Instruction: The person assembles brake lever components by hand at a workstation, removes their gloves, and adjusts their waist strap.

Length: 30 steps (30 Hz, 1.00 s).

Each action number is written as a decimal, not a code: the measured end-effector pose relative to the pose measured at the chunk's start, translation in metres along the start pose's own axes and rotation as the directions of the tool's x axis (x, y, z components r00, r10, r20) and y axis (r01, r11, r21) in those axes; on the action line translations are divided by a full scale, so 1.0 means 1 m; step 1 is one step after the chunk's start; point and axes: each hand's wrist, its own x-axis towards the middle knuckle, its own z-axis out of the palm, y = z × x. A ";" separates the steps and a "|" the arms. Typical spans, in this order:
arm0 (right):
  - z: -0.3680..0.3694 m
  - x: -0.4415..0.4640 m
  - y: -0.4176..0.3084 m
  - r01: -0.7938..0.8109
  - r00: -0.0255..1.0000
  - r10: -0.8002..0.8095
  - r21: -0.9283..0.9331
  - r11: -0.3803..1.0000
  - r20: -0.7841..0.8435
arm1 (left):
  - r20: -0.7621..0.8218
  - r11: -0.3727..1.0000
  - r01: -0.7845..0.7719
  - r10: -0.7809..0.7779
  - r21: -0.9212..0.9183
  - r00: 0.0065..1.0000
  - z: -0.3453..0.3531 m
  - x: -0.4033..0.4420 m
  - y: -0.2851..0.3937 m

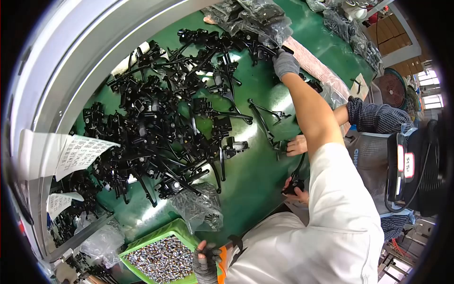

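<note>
My right hand [286,64], in a grey glove, reaches to the far side of the green table. Its fingers close on a black lever assembly [285,49] at the edge of the pile. My left hand [206,265], gloved in grey with bare fingertips, is curled beside the green bin [185,228]; what it holds, if anything, I cannot make out. Small shiny metal fittings [161,258] fill that bin. A big heap of black lever assemblies [156,109] covers the table's middle. Two loose levers [262,118] lie apart from it.
A co-worker in checked sleeves [378,116] sits at the right, both hands [297,145] on black lever parts. Plastic bags lie at the back [260,21] and near the bin [201,206]. A pale frame [61,80] with paper labels [82,154] borders the left. A fan [391,90] stands behind.
</note>
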 end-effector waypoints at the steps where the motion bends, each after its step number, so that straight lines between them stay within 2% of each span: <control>1: -0.004 -0.009 -0.001 -0.005 1.000 0.006 0.021 1.000 -0.028 | -0.024 0.999 -0.023 0.024 0.044 0.999 0.006 0.000 0.006; 2: -0.016 -0.021 -0.004 -0.004 0.997 0.010 0.091 0.996 -0.072 | -0.049 0.996 -0.043 0.047 0.083 0.998 0.013 -0.002 0.010; 3: -0.045 -0.028 0.018 0.012 0.996 -0.008 0.036 0.999 -0.094 | -0.013 0.999 -0.006 0.007 0.049 1.000 0.025 -0.005 -0.003; 5: -0.057 -0.046 0.016 0.089 0.981 -0.024 0.330 0.940 -0.195 | 0.069 0.994 -0.057 0.051 0.098 0.996 0.027 0.008 0.007; 6: -0.071 -0.074 0.002 0.105 0.982 -0.024 0.442 0.891 -0.185 | 0.087 0.981 -0.103 0.089 0.167 0.992 0.039 0.010 0.020; 8: -0.090 -0.129 -0.012 0.109 0.993 -0.100 0.775 0.623 -0.059 | 0.157 0.934 -0.152 0.105 0.322 0.982 0.056 0.018 0.031; 9: -0.113 -0.164 -0.031 0.154 0.985 -0.153 0.766 0.623 -0.074 | 0.237 0.864 -0.285 0.199 0.416 0.951 0.067 0.033 0.036; 10: -0.127 -0.199 -0.043 0.102 0.984 -0.181 0.840 0.532 -0.004 | 0.310 0.771 -0.395 0.267 0.499 0.913 0.080 0.046 0.044; 11: -0.133 -0.227 -0.052 0.040 0.975 -0.215 0.898 0.438 0.062 | 0.335 0.727 -0.484 0.356 0.487 0.872 0.101 0.053 0.050; 12: -0.130 -0.251 -0.058 0.051 0.955 -0.288 0.912 0.406 0.075 | 0.381 0.752 -0.549 0.418 0.364 0.825 0.114 0.064 0.050; 14: -0.150 -0.305 -0.072 -0.274 0.843 -0.404 0.930 0.245 0.355 | 0.440 0.690 -0.649 0.499 0.319 0.747 0.135 0.080 0.055; 16: -0.161 -0.353 -0.080 -0.394 0.749 -0.505 0.901 0.180 0.428 | 0.545 0.540 -0.761 0.541 0.359 0.641 0.139 0.091 0.068; 18: -0.170 -0.383 -0.084 -0.478 0.632 -0.605 0.858 0.188 0.484 | 0.467 0.679 -0.733 0.661 -0.039 0.588 0.134 0.100 0.053; 19: -0.172 -0.392 -0.085 -0.490 0.576 -0.649 0.845 0.213 0.498 | 0.559 0.796 -0.599 0.458 0.088 0.691 0.126 0.083 0.072; 20: -0.173 -0.400 -0.085 -0.503 0.516 -0.685 0.829 0.244 0.515 | 0.584 0.864 -0.500 0.377 0.058 0.719 0.119 0.074 0.078; 21: -0.172 -0.409 -0.085 -0.495 0.508 -0.715 0.842 0.213 0.480 | 0.610 0.920 -0.391 0.295 0.028 0.736 0.113 0.066 0.078; 22: -0.172 -0.415 -0.084 -0.490 0.489 -0.725 0.840 0.232 0.485 | 0.574 0.933 -0.347 0.337 -0.097 0.746 0.111 0.062 0.063; 24: -0.172 -0.428 -0.078 -0.610 0.445 -0.762 0.782 0.126 0.470 | 0.461 0.892 -0.436 0.439 -0.121 0.771 0.108 0.039 0.052; 25: -0.168 -0.439 -0.080 -0.578 0.519 -0.732 0.812 0.079 0.441 | 0.437 0.893 -0.445 0.427 -0.067 0.792 0.110 0.030 0.052; 27: -0.167 -0.462 -0.084 -0.565 0.594 -0.695 0.825 -0.003 0.405 | 0.382 0.869 -0.452 0.494 -0.200 0.781 0.119 0.015 0.047; 28: -0.162 -0.471 -0.084 -0.456 0.633 -0.697 0.890 0.016 0.337 | 0.341 0.851 -0.476 0.524 -0.220 0.780 0.111 0.019 0.036; 30: -0.166 -0.486 -0.087 -0.417 0.609 -0.719 0.907 0.068 0.334 | 0.222 0.812 -0.511 0.573 -0.282 0.789 0.108 0.015 0.031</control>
